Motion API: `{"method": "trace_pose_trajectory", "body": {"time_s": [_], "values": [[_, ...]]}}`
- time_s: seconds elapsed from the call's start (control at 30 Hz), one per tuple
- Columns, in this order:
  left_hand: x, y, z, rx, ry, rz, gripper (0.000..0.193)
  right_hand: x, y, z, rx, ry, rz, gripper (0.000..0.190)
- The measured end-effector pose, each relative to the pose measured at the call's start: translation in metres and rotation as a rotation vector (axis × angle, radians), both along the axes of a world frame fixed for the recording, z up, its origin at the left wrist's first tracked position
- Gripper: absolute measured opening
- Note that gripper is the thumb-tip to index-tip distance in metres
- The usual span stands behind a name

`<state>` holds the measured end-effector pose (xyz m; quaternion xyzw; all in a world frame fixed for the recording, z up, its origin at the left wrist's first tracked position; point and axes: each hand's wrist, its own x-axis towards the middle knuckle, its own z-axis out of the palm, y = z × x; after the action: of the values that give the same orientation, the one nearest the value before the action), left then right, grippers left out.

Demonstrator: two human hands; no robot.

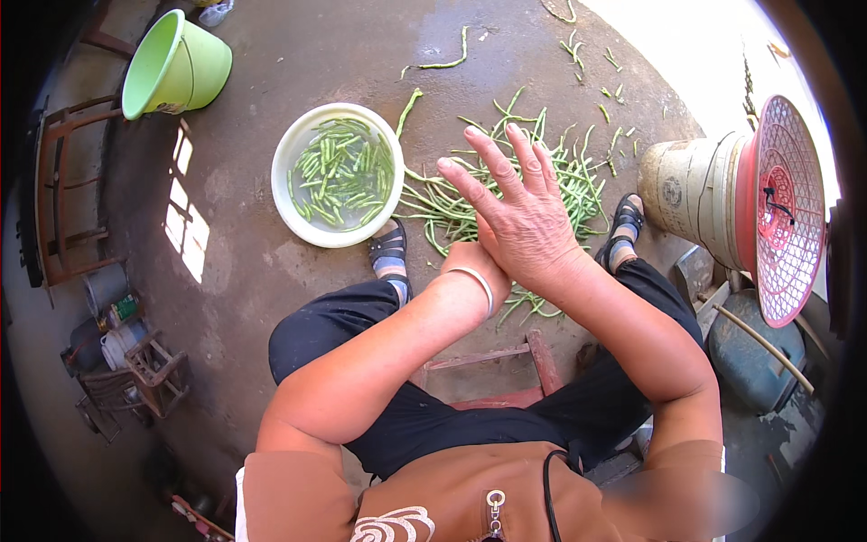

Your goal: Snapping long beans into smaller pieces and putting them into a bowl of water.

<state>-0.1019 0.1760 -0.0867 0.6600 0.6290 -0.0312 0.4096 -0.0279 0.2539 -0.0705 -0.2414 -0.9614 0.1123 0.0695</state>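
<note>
My right hand [525,203] is raised over a pile of long green beans [576,183] on the floor, its fingers spread and nothing visible in them. Against its heel and thumb side presses my left hand [474,264], with a white bangle [477,283] on the wrist. The left fingers are mostly hidden behind the right hand. To the left of the pile stands a white basin [284,196] of water, where short cut bean pieces [339,169] lie. More beans show below my hands, between my feet.
A light green bucket [210,71] lies tilted at upper left. On the right, a pink mesh basket [789,284] sits on a worn white bucket [684,190]. A red wooden stool [542,359] is below my hands. Stray beans [443,66] dot the concrete floor. A wooden chair [64,196] is far left.
</note>
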Motion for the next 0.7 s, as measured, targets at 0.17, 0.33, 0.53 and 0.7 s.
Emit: {"method": "trace_pose_trajectory", "body": {"time_s": [0.17, 0.33, 0.53, 0.7], "values": [[-0.047, 0.017, 0.018, -0.218, -0.384, 0.430, 0.030, 0.067, -0.015, 0.017, -0.138, -0.031, -0.026, 0.082], [-0.026, 0.026, 0.024, -0.586, -1.465, 0.814, 0.047, 0.094, -0.034, 0.013, -0.161, -0.008, 0.011, 0.076], [0.009, 0.040, 0.028, -0.519, -1.050, 0.627, 0.024, 0.121, -0.041, 0.007, -0.194, -0.039, -0.029, 0.047], [0.015, 0.042, 0.033, -0.504, -1.076, 0.579, 0.020, 0.135, -0.040, 0.006, -0.180, -0.011, -0.022, 0.040]]}}
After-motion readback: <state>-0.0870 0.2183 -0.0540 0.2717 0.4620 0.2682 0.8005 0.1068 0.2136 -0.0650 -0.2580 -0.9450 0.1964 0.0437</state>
